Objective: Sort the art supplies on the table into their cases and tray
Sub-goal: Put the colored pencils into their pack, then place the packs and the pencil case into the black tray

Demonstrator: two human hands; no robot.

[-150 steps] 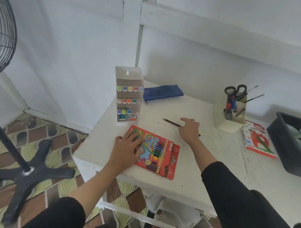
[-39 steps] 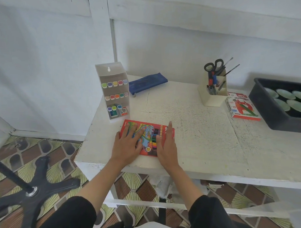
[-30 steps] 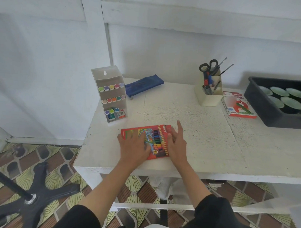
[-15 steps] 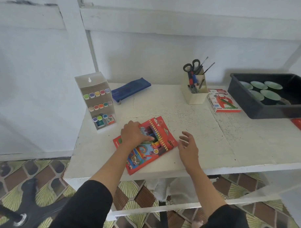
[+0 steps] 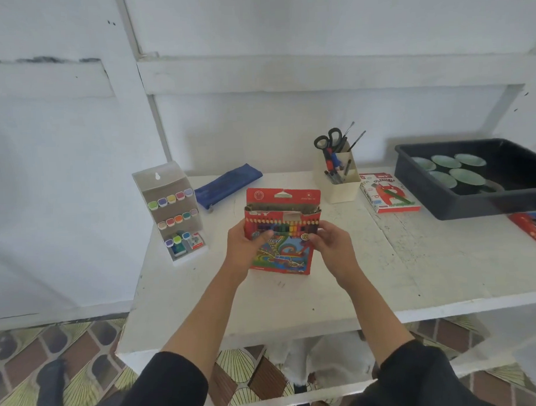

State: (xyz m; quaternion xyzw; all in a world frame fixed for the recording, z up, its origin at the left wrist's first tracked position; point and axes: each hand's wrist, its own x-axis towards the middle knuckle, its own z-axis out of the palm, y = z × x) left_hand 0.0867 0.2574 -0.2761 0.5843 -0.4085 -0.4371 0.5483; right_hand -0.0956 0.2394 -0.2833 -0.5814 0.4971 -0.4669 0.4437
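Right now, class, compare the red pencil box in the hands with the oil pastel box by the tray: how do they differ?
The pencil box is held upright in both hands, left hand and right hand; the pastel box lies flat on the table, untouched. The pencil box has its top flap open, with pencils showing; the pastel box looks closed. The pencil box is mostly red, the pastel box mostly white. Both are printed card boxes.

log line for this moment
both hands: left hand, right hand | hold: pencil box upright | flap: open | above: table

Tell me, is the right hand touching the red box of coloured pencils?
Touching. In the head view the right hand grips the right edge of the pencil box, its fingers curled over the box front with no gap.
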